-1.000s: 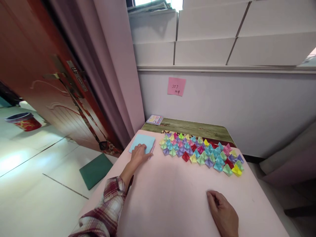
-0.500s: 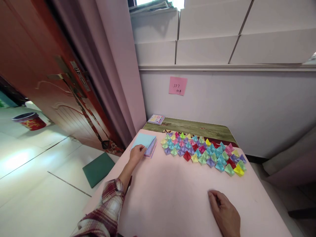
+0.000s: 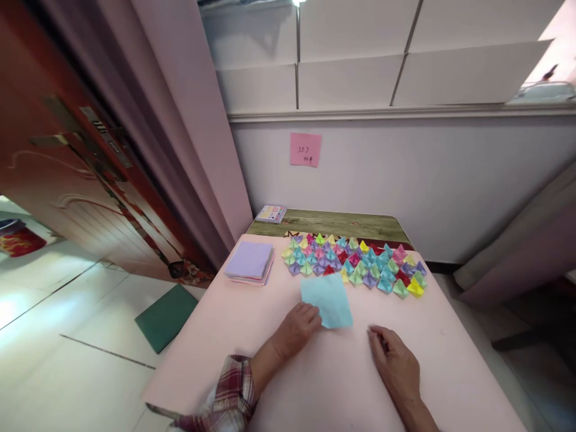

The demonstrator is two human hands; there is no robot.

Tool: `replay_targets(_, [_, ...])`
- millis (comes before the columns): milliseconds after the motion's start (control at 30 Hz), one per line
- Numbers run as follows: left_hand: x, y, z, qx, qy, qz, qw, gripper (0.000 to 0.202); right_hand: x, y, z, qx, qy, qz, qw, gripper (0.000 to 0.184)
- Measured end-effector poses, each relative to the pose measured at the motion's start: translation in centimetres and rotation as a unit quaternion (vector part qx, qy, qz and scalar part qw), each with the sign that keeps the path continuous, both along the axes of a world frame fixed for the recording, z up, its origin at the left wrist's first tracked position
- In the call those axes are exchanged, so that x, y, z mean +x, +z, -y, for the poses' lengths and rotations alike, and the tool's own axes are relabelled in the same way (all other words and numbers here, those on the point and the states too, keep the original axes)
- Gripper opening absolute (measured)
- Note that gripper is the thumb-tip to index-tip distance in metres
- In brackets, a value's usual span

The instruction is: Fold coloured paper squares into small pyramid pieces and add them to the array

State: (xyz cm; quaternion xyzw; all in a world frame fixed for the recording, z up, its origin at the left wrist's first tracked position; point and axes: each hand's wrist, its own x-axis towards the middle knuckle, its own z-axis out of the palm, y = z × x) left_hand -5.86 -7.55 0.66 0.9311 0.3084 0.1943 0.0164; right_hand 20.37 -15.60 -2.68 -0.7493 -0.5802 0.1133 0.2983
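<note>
My left hand (image 3: 297, 329) pinches the lower left corner of a light blue square sheet of paper (image 3: 328, 302) over the middle of the table. Its far edge reaches close to the front of the folded pieces. To the right, my right hand (image 3: 396, 363) rests on the pink tabletop with its fingers curled in, and nothing shows in them. At the table's left lies a stack of square paper (image 3: 249, 260), a purple sheet on top. Behind the blue sheet stand rows of small folded paper pieces (image 3: 355, 260) in many colours.
A small printed packet (image 3: 271, 213) lies at the table's back left corner, on a green wood-patterned strip (image 3: 342, 219). A pink note (image 3: 305, 149) is stuck on the wall. Left of the table are a door (image 3: 58, 162), a curtain (image 3: 198, 114) and a dark green board (image 3: 166, 318) on the floor.
My left hand has taken the light blue sheet off the stack and carried it right, baring the purple sheet. My right hand stays curled on the table. The view has turned somewhat right.
</note>
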Motion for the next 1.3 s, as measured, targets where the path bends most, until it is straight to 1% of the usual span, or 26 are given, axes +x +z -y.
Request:
replay_targets(67, [0.3, -0.7, 1.1, -0.026, -0.007, 0.044, 0.999, 0.024, -0.1, -0.3, 0.1, 0.029, -0.003, 0.007, 1.0, 0.04])
replay_targets(133, [0.1, -1.1, 1.8, -0.063, 0.0, 0.103, 0.993, 0.023, -0.2, -0.3, 0.0, 0.056, 0.023, 0.024, 0.998, 0.046])
replay_targets(200, [-0.2, -1.1, 2.2, -0.103, 0.019, 0.151, 0.983, 0.024, -0.2, -0.2, -0.1, 0.089, 0.089, 0.052, 0.991, 0.05])
replay_targets(300, [-0.4, -0.6, 2.6, -0.141, 0.057, 0.177, 0.972, 0.024, -0.5, 0.0, -0.3, 0.128, 0.199, 0.082, 0.968, 0.051])
replay_targets(333, [-0.4, -0.3, 2.7, -0.145, 0.066, 0.179, 0.971, 0.022, -0.8, 0.0, -0.3, 0.132, 0.22, 0.083, 0.963, 0.05])
replay_targets(400, [-0.2, 0.2, 2.9, -0.149, 0.073, 0.184, 0.969, 0.017, -1.3, -0.1, -0.4, 0.126, 0.235, 0.072, 0.961, 0.041])
replay_targets(467, [-0.2, 0.4, 3.0, -0.163, 0.076, 0.2, 0.963, 0.012, -1.9, -0.2, -0.4, 0.11, 0.224, 0.045, 0.967, 0.029])
replay_targets(500, [-0.2, 0.4, 2.9, -0.176, 0.078, 0.209, 0.959, 0.014, -2.1, -0.2, -0.4, 0.099, 0.216, 0.024, 0.971, 0.026])
replay_targets(533, [-0.2, 0.4, 2.8, -0.19, 0.079, 0.215, 0.955, 0.022, -2.2, -0.2, -0.4, 0.088, 0.209, 0.001, 0.974, 0.026])
replay_targets(633, [-0.5, -0.3, 2.0, -0.222, 0.077, 0.213, 0.948, 0.057, -2.3, 0.1, -0.6, 0.067, 0.202, -0.061, 0.975, 0.026])
replay_targets(667, [-0.6, -0.6, 1.7, -0.229, 0.078, 0.209, 0.947, 0.062, -2.3, 0.1, -0.6, 0.064, 0.202, -0.075, 0.974, 0.025])
replay_targets(700, [-0.6, -0.8, 1.5, -0.236, 0.08, 0.207, 0.946, 0.062, -2.2, 0.1, -0.6, 0.062, 0.202, -0.085, 0.974, 0.024])
replay_targets(767, [-0.5, -1.3, 1.0, -0.246, 0.095, 0.206, 0.942, 0.055, -2.2, 0.0, -0.6, 0.055, 0.191, -0.101, 0.975, 0.022])
replay_targets(833, [-0.3, -1.5, 0.8, -0.249, 0.118, 0.202, 0.94, 0.049, -2.1, -0.3, -0.6, 0.05, 0.168, -0.128, 0.976, 0.025])
replay_targets(933, [0.1, -1.5, 0.8, -0.257, 0.151, 0.193, 0.935, 0.045, -2.1, -0.7, -0.6, 0.041, 0.134, -0.179, 0.974, 0.037])
replay_targets(1000, [0.5, -1.3, 0.7, -0.275, 0.171, 0.197, 0.925, 0.043, -2.1, -0.7, -0.6, 0.023, 0.123, -0.193, 0.973, 0.035])
replay_targets(1067, [0.9, -1.1, 0.5, -0.301, 0.189, 0.205, 0.912, 0.04, -2.2, -0.4, -0.8, 0.003, 0.106, -0.188, 0.976, 0.032])
replay_targets(1167, [1.6, -0.8, 0.1, -0.325, 0.221, 0.198, 0.898, 0.038, -2.6, 0.4, -1.4, -0.029, 0.06, -0.158, 0.985, 0.034])
replay_targets(1233, [1.9, -0.6, 0.0, -0.316, 0.256, 0.171, 0.897, 0.044, -3.0, 0.8, -1.8, -0.054, 0.032, -0.121, 0.991, 0.036])
replay_targets(1300, [2.2, -0.7, 0.3, -0.289, 0.287, 0.143, 0.902, 0.053, -3.4, 1.0, -2.0, -0.065, 0.018, -0.085, 0.994, 0.042])
